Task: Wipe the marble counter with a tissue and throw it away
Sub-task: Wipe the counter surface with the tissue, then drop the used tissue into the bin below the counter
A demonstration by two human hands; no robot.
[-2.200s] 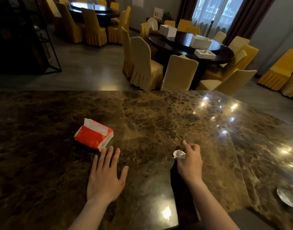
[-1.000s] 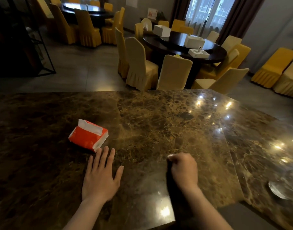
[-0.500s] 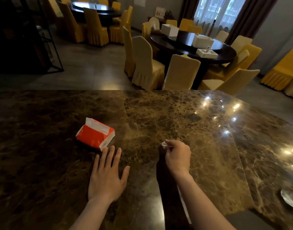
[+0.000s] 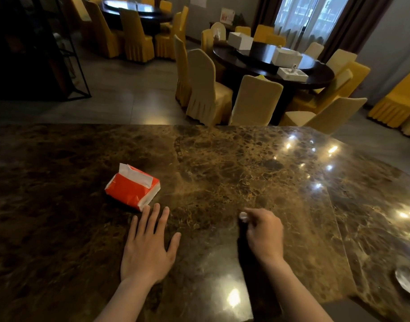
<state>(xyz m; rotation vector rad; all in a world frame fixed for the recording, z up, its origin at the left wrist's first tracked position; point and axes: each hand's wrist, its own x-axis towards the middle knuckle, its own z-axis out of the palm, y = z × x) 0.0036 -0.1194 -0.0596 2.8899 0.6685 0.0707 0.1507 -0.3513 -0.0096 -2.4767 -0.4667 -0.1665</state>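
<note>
Lower centre of frame: left hand (image 4: 148, 247) lies flat on the glossy dark brown marble worktop (image 4: 222, 173), palm down, fingers spread and pointing away from the viewer. Bare forearm runs off the bottom edge.

Right of it, lower centre-right: right hand (image 4: 264, 233) curled into a loose fist, knuckles up, closed round a small crumpled white tissue (image 4: 243, 216). Only a small wad shows, poking out at the fingertips on the hand's left side, down at the marble surface. Hand slightly blurred. A dark shadow or reflection lies on the worktop below the hand and along the forearm.

Just beyond the left fingertips, left of centre: a soft orange-red tissue pack (image 4: 132, 187) lying on the worktop, a white sheet standing up from its top slit. Near the fingers; contact cannot be told.

Right side of the worktop carries bright ceiling-light reflections.

Upper frame, past the worktop's far edge: grey tiled floor, a round dark dining table (image 4: 269, 63) with white boxes on it, ringed by chairs in yellow and cream covers (image 4: 255, 101).
</note>
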